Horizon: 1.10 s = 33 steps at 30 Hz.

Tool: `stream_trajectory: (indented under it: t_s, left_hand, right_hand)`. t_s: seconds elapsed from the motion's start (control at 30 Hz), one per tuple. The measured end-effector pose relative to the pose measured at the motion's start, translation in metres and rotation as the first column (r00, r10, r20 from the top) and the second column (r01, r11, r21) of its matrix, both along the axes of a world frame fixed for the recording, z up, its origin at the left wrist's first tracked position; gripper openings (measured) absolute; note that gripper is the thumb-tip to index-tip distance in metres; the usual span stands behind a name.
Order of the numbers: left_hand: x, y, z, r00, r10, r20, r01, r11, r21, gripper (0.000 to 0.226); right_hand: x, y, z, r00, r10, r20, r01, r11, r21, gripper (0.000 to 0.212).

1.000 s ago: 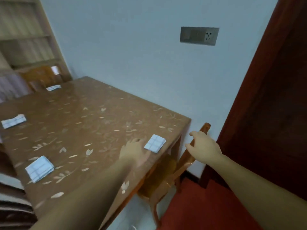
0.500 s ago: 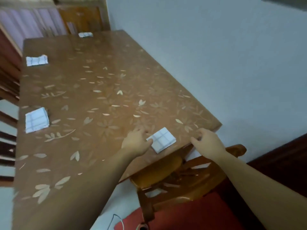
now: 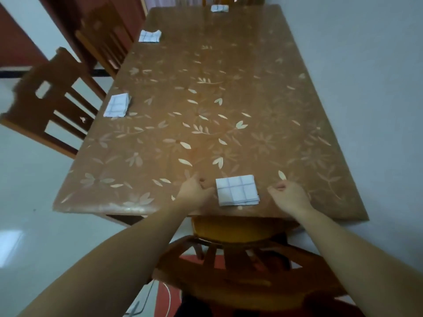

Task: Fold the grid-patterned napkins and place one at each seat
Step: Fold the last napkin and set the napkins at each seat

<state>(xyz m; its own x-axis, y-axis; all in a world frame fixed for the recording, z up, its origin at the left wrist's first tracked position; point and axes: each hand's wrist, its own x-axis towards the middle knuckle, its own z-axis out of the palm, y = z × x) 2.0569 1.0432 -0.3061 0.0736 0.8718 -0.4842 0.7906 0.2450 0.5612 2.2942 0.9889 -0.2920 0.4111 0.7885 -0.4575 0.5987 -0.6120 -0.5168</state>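
Head view: right hand [image 3: 289, 194] had come off the chair [image 3: 240, 271] onto the worktop [image 3: 229, 99], left hand [image 3: 194, 191] opposite, fingers [image 3: 279, 186] of both curled and empty, flanking the folded grid napkin [image 3: 237, 190] at the near seat, so placement looked done.

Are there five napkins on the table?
No, the table holds only four napkins: one near, two along the left edge, one at the far end.

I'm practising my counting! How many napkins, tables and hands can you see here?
Napkins: 4
Table: 1
Hands: 2
Total: 7
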Motion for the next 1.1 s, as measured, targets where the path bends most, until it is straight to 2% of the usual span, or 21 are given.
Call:
stream_trajectory:
  t_s: [0.1, 0.23, 0.37, 0.5, 0.57, 0.77, 0.93, 1.1]
  left_hand:
    - [0.012, -0.009, -0.010, 0.997, 0.071, -0.016, -0.072, 0.996, -0.047, 0.023]
    - [0.025, -0.015, -0.027, 0.999, 0.024, -0.048, -0.028, 0.995, -0.092, 0.034]
    - [0.030, -0.015, -0.038, 0.997, -0.013, -0.079, 0.011, 1.000, -0.017, 0.034]
    - [0.030, -0.009, -0.042, 0.994, -0.006, -0.109, 0.014, 0.997, 0.079, 0.030]
    - [0.031, -0.004, -0.045, 0.995, -0.008, -0.101, 0.020, 0.993, 0.116, 0.027]
    - [0.031, 0.007, -0.051, 0.999, 0.028, -0.038, -0.021, 0.985, 0.169, 0.024]
    - [0.029, 0.005, -0.053, 0.998, 0.065, -0.009, -0.063, 0.985, 0.158, 0.018]
    - [0.029, 0.005, -0.051, 0.999, 0.041, -0.016, -0.038, 0.988, 0.150, 0.018]
  right_hand:
    - [-0.001, 0.003, -0.014, 0.999, 0.047, 0.001, -0.047, 0.999, -0.004, 0.032]
    - [-0.010, 0.008, -0.031, 0.998, 0.061, -0.023, -0.061, 0.998, 0.004, 0.028]
    - [-0.015, 0.018, -0.042, 0.997, 0.051, -0.064, -0.049, 0.998, 0.025, 0.028]
    - [-0.020, 0.023, -0.049, 0.996, 0.013, -0.089, -0.011, 1.000, 0.023, 0.018]
    - [-0.019, 0.027, -0.051, 0.996, -0.005, -0.086, 0.007, 1.000, 0.027, 0.023]
    - [-0.019, 0.042, -0.055, 0.996, -0.039, -0.076, 0.043, 0.998, 0.048, 0.016]
    - [-0.019, 0.042, -0.059, 0.996, -0.048, -0.080, 0.053, 0.997, 0.052, 0.012]
    - [-0.020, 0.041, -0.060, 0.999, -0.013, -0.043, 0.016, 0.998, 0.060, 0.009]
